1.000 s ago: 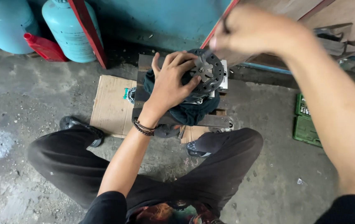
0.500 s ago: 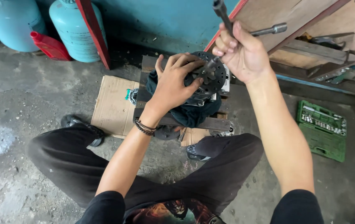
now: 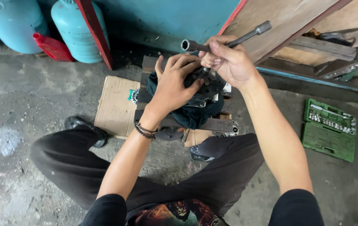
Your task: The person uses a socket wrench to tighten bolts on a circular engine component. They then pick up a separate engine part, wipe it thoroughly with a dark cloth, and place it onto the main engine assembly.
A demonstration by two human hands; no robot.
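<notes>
Right now the left hand [image 3: 175,86] lies flat w/ fingers spread over a round metal disc [image 3: 210,86], pressing it down but not gripping it. The disc sits on a dark cloth [image 3: 198,113] across wooden slats [image 3: 212,124], w/ a sheet of cardboard [image 3: 114,104] underneath on the concrete floor [image 3: 28,104]. The right hand [image 3: 229,62] is wrapped tight round a T-shaped socket wrench [image 3: 225,43]; its cross bar sticks out both sides of the fist, and the shaft seems to drop toward the disc centre, tho the fingers hide the tip, so can't tell if it's seated on a bolt. Both hands touch or nearly touch, right over the part. Risks as I judge them: if the socket isn't fully on, a hard turn could slip off and round the bolt head or knock knuckles into the disc edge. The cloth is soft, so the disc may spin or slide under torque, since an open palm is all that steadies it. A green socket set case [image 3: 329,129] lies open well off to the right, two blue gas cylinders [image 3: 76,31] and a red container [image 3: 53,47] stand far left by the wall.
</notes>
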